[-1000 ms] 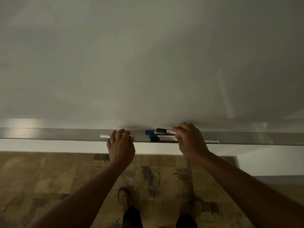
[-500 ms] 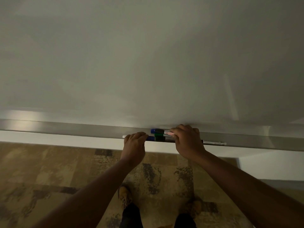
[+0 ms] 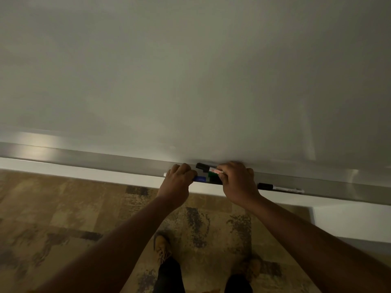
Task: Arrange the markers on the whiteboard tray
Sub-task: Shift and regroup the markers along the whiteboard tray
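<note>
A grey metal whiteboard tray [image 3: 105, 162] runs along the foot of the whiteboard. My left hand [image 3: 177, 181] is closed over a blue-capped marker [image 3: 200, 179]; its white tail pokes out left of my knuckles. My right hand [image 3: 238, 180] grips a black-capped marker [image 3: 203, 166] with red lettering on its white barrel, at the back of the tray. A green marker [image 3: 212, 176] lies between the two, partly hidden by my right fingers. Another black-capped marker [image 3: 279, 187] lies alone on the tray to the right of my right hand.
The blank whiteboard [image 3: 190, 70] fills the upper view. Below the tray are a white wall strip [image 3: 63, 169], patterned brown carpet [image 3: 63, 218] and my two shoes. The tray extends bare to the far left and far right.
My left hand has slid right along the tray with its marker, closing the gap to my right hand. The markers now bunch between both hands.
</note>
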